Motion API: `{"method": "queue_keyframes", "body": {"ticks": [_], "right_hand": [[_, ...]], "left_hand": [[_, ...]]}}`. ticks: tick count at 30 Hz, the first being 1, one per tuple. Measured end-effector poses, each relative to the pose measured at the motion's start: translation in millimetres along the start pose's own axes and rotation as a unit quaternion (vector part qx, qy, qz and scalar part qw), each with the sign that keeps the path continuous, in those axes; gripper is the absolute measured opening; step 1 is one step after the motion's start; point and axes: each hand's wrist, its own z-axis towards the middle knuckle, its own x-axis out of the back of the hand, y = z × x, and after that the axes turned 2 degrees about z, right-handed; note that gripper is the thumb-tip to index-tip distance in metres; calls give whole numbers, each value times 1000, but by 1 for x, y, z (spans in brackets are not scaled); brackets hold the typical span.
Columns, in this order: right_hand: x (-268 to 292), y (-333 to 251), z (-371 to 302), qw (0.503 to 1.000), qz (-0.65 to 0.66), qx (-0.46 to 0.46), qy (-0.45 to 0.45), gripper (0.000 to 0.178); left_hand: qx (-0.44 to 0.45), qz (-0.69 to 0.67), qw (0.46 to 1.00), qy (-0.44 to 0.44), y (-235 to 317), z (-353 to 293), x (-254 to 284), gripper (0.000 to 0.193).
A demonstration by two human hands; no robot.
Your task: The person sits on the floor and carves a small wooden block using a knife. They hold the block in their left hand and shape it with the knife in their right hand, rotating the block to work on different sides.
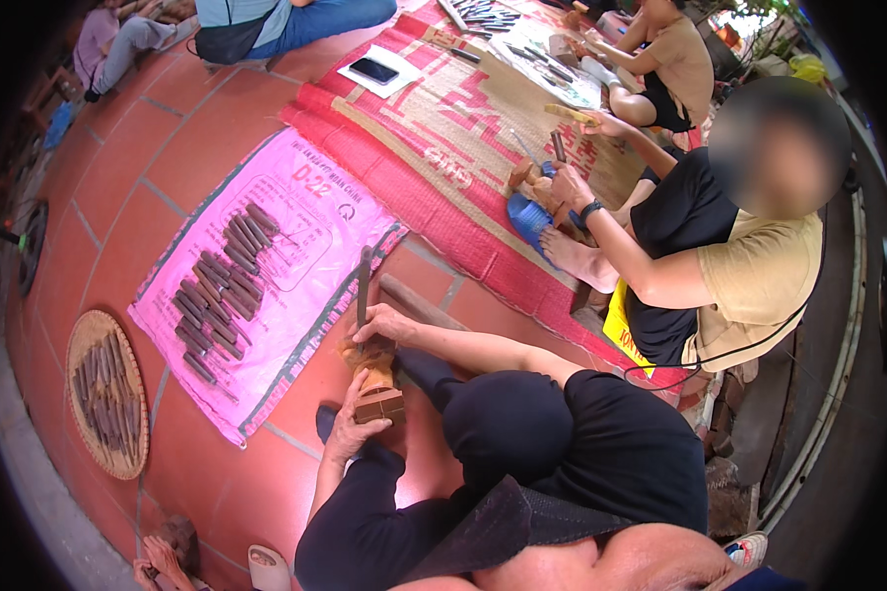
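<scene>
My right hand (384, 325) is closed around a long, flat, dark file-like tool (364, 281) that points up and away from me; its exact kind is not plain. Just below, my left hand (349, 429) grips the side of a brown wooden block (380, 406) on the floor between my legs. A lighter tan piece (374, 372) sits at the block's far end, between my two hands, its shape partly hidden by the fingers. Beyond them, several dark brown rod-shaped pieces (207, 295) lie in rows on a pink printed sack (296, 231).
A round woven tray (144, 433) with several similar brown rods stands at the left. Behind my right hand lies a wooden bar (419, 300). On my right a co-worker (759, 276) sits on a red patterned mat (443, 212), holding pieces. A phone (375, 69) rests farther off.
</scene>
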Motion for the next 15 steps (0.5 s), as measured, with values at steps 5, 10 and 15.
{"method": "queue_keyframes", "body": {"ticks": [5, 10, 15], "right_hand": [[4, 5, 2, 995, 90, 3, 44, 16], [-5, -1, 1, 999, 33, -11, -17, 15], [-2, 1, 2, 999, 37, -1, 25, 16]], "left_hand": [[5, 8, 1000, -7, -4, -1, 1, 104], [-2, 1, 1000, 4, -2, -1, 0, 103], [-1, -2, 1000, 2, -3, 3, 0, 103]]}}
